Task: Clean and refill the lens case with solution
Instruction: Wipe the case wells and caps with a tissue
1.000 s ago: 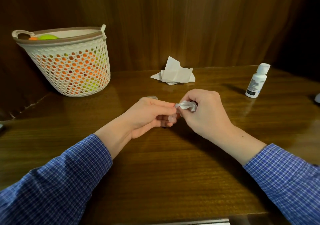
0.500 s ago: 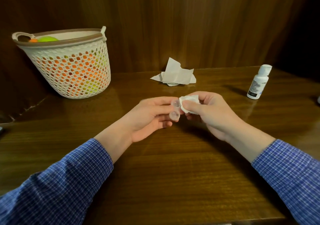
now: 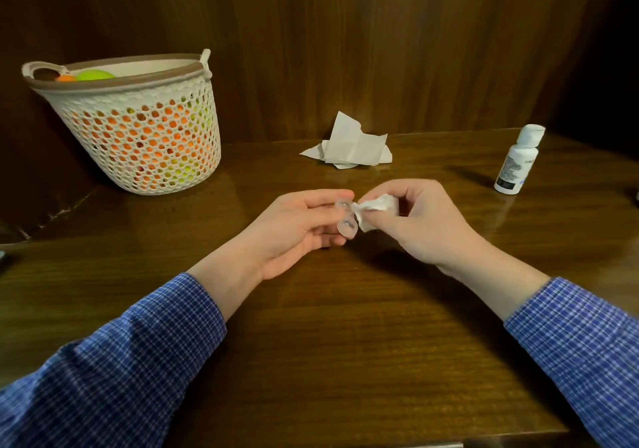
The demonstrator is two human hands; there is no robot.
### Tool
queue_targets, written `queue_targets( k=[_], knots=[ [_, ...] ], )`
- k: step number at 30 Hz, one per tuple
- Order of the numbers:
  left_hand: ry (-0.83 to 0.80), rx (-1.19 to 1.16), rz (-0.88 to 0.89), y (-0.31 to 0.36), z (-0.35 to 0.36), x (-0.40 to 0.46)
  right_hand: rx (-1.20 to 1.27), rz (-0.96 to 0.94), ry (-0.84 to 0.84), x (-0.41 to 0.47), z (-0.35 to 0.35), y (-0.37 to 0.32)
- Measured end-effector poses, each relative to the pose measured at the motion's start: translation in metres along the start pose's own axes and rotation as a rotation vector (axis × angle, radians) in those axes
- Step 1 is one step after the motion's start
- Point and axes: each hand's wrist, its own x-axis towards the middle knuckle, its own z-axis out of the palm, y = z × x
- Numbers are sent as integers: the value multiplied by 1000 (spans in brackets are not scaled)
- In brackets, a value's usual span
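Note:
My left hand [image 3: 294, 226] holds a small clear lens case [image 3: 345, 217] with two round wells, pinched at its left edge above the wooden table [image 3: 345, 344]. My right hand [image 3: 425, 226] grips a crumpled white tissue [image 3: 375, 207] whose tip touches the case between the two wells. A white solution bottle [image 3: 517, 164] with its cap on stands upright at the right, apart from both hands.
A loose folded tissue [image 3: 349, 147] lies at the back of the table by the wood-panelled wall. A white mesh basket [image 3: 138, 126] with orange and green contents stands at the back left. A dark object [image 3: 2, 254] peeks in at the left edge.
My right hand has turned and drawn back slightly to the right, so the tissue now shows more between the fingers. The case has tilted, showing both wells. The view has shifted a little.

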Motion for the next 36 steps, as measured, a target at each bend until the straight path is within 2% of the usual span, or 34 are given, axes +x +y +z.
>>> queue_targets(
  k=[3,6,13,17,23,28,33,36],
  knots=[
    [-42,11,-12,0,0,-1,-123,-168,39,-3,0,-1],
    [-25,-42,-18,1,0,-1,-99,-251,6,-4,-1,0],
    [-9,-173,-19,0,0,-3,149,-188,-102,-6,-3,0],
    [7,-219,-57,0,1,-2,209,-185,-80,-8,3,0],
    [1,-358,-138,-1,-1,1,140,-314,0,-12,7,-4],
    [-19,-402,-170,0,0,-1,120,-346,54,-14,10,-7],
    [-25,-362,-156,0,2,-3,175,-278,56,-13,12,-7],
    [-9,-340,-117,-1,3,-3,123,-241,49,-11,12,-8]
  ],
)
